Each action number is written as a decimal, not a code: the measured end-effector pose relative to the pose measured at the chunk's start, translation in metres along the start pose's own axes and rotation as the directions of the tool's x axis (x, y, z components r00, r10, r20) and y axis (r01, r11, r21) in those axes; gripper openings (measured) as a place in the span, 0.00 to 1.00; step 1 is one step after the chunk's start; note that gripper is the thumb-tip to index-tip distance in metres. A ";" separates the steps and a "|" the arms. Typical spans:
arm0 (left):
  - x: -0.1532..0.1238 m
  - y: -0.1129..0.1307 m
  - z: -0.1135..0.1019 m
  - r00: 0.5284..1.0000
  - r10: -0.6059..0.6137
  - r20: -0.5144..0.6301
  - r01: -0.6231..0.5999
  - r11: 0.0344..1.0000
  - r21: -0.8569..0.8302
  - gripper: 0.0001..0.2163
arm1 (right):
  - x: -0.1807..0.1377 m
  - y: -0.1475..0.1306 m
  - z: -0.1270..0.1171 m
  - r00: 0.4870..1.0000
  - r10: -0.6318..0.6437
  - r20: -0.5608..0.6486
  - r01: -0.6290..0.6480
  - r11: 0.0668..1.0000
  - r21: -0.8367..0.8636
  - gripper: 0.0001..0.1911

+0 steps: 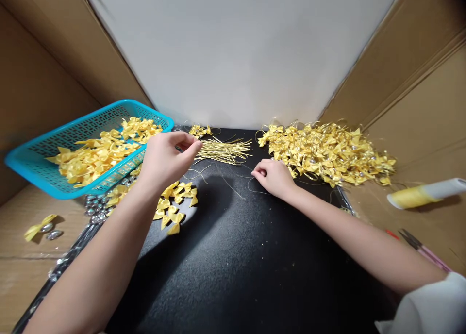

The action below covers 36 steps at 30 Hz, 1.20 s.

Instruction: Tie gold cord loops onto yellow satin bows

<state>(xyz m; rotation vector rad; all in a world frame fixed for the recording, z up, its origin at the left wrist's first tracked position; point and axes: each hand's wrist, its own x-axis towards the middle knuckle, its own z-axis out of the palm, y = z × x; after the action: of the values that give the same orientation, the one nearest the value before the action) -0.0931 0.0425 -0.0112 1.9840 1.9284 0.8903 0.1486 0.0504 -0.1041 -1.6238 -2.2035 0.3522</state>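
Observation:
My left hand (pixel 165 157) is raised beside the blue basket, thumb and fingertips pinched together. Whatever sits in that pinch is too small to make out. Low over the black table (pixel 233 266), my right hand (pixel 275 177) has its fingers curled closed at a thin thread (pixel 251 186), which loops by the fingertips. Between the hands and farther back lies a bundle of gold wire ties (pixel 225 151). Several yellow ribbon bows (pixel 174 217) are spread on the table below my left hand.
A blue basket (pixel 43 178) of yellow bows stands at left, with silvery beads (pixel 96 208) under its edge. A large heap of yellow bows with gold ties (pixel 327 154) lies back right. Beyond are a yellow-white roll (pixel 418 196), pink-handled pliers (pixel 424 251) and cardboard walls (pixel 418 72).

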 end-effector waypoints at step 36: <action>0.005 -0.016 0.020 0.984 0.180 0.001 -0.178 0.973 0.150 0.12 | -0.121 -0.049 -0.057 0.822 -0.448 0.351 0.098 0.719 0.688 0.11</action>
<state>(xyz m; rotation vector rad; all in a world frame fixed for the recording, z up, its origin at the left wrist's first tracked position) -0.0957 0.0539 -0.0346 2.2741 1.8963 0.8224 0.1633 -0.0814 -0.0508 -0.8387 -2.2334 1.4049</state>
